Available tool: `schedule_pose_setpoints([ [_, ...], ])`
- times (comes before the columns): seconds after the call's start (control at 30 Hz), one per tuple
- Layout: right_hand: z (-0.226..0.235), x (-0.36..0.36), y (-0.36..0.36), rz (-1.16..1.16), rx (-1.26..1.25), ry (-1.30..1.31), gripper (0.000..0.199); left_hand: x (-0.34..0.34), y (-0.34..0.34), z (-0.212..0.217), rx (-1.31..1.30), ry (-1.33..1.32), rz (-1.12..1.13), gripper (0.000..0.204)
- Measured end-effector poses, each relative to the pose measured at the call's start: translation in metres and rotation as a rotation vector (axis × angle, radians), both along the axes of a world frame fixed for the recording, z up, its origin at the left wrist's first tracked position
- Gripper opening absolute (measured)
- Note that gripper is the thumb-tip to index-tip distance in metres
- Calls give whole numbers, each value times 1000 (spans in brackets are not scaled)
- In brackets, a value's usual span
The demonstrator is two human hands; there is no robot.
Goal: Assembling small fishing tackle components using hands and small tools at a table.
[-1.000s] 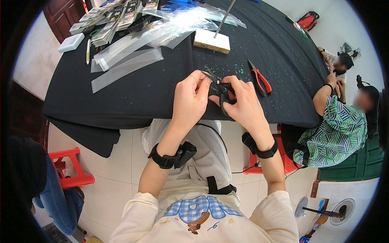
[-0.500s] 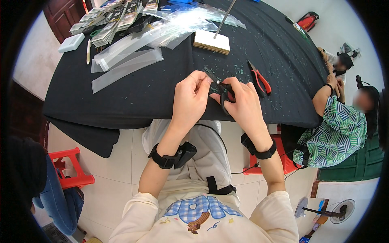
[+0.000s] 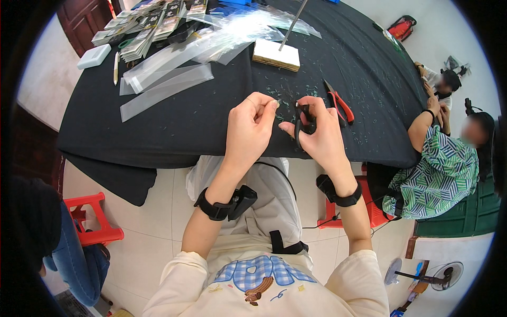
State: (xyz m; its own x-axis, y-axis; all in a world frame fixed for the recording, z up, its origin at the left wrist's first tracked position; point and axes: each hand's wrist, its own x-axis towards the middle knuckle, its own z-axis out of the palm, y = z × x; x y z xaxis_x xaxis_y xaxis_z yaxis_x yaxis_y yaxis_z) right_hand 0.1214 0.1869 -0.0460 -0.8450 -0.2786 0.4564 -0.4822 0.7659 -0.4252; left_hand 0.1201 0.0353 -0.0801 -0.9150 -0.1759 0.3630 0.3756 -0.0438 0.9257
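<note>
Hands meet above the near edge of a round table draped in black cloth point(image 3: 174, 127). The right hand point(image 3: 317, 132) is wrapped around one small black tool point(image 3: 303, 124), fingers closed on its handles, the tool held just over the cloth. The left hand point(image 3: 251, 127) is narrowed to a pinch, thumb and forefinger pressed together on something too small to make out, their tips close to the tool. Each wrist carries one black band, two in all.

One pair of red-handled pliers point(image 3: 338, 103) lies on the cloth just beyond the right hand. Farther back stands one pale block point(image 3: 275, 54) with a thin rod rising from it. Several clear plastic sleeves point(image 3: 166, 87) spread across the far left, beside one white pen point(image 3: 115, 67) and one small white box point(image 3: 94, 56). Tiny green scraps speckle the cloth near the hands. A second person in a green patterned top point(image 3: 441, 174) sits at the right.
</note>
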Motion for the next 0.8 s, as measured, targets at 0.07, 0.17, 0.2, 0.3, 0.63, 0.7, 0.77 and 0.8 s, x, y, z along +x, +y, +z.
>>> schedule_pose_setpoints([
  [0.07, -2, 1, -1, 3, -29, -23, 51, 0, -1, 0, -4, 6, 4, 13],
  [0.17, -5, 0, -2, 20, -49, -32, 55, 0, 0, 0, 1, 13, 1, 13],
  [0.2, -5, 0, -2, 36, -41, -19, 56, 0, 1, 0, 9, 13, -6, 13],
  [0.3, -6, -1, -4, 52, -33, -24, 55, 0, 0, 2, 1, 5, -19, 12],
  [0.63, -3, -4, -8, 90, 64, 23, 42, 1, -3, -1, -10, -3, -35, 10],
  [0.7, -1, -4, -7, 89, 85, 9, 40, 1, -6, 0, -78, -39, -75, 12],
  [0.77, 1, -3, -7, 94, 87, 0, 40, 2, -3, 3, -53, -21, -54, 12],
  [0.8, 2, -3, -6, 99, 88, -8, 39, 3, -2, 4, -29, -1, -32, 12],
])
